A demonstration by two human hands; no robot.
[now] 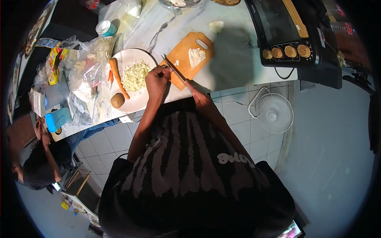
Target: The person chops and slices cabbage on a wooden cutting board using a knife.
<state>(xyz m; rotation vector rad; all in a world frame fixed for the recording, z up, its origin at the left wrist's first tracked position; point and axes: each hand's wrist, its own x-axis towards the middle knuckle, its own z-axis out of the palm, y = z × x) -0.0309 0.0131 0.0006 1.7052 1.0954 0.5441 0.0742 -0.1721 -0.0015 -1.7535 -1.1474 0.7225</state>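
My right hand (200, 97) is wrapped round the handle of a knife (175, 69), whose blade slants up and left over a wooden cutting board (180, 47). At the board's left edge, beside the blade, my left hand (158, 78) is closed; what its fingers hold is too small to make out. Pale chopped pieces (196, 57) lie on the board. Left of my left hand, a large white plate (137, 104) bears finely chopped pale green bits (135, 76), a carrot (118, 77), red chilies (110, 76) and a round brown potato (117, 100).
A black toaster oven (291, 35) stands at the table's right. A pale vegetable piece (216, 26) lies behind the board. Plastic bags (85, 67), a lidded tub (106, 28) and a blue container (58, 119) are at left. Another person (39, 162) is at lower left; a fan (274, 113) stands right.
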